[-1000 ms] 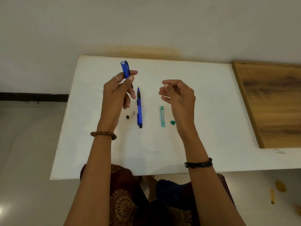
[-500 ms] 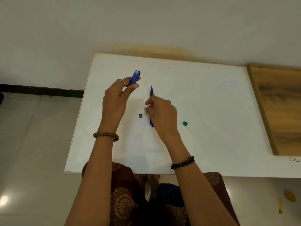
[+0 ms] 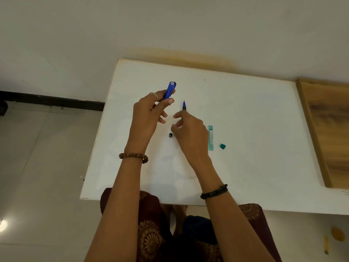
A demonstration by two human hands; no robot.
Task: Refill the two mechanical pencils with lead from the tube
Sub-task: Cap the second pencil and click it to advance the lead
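Observation:
My left hand (image 3: 149,112) holds one blue mechanical pencil (image 3: 170,89) upright above the white table (image 3: 255,110), its open back end facing up. The second blue pencil (image 3: 184,105) lies on the table; only its tip end shows beyond my right hand (image 3: 190,133), which hovers over its barrel with thumb and fingers curled a little apart. Whether something small sits between those fingers is hidden. A small black cap (image 3: 170,135) lies just left of that hand. To the right of it lie the teal lead tube (image 3: 211,138) and its teal cap (image 3: 222,146).
A wooden board (image 3: 330,133) lies along the table's right side. The wall runs right behind the table's far edge. My knees are under the near edge, with tiled floor to the left.
My right hand came down and to the left from mid-air onto the lying pencil, next to the black cap. The left hand kept its pencil raised, tilting it slightly.

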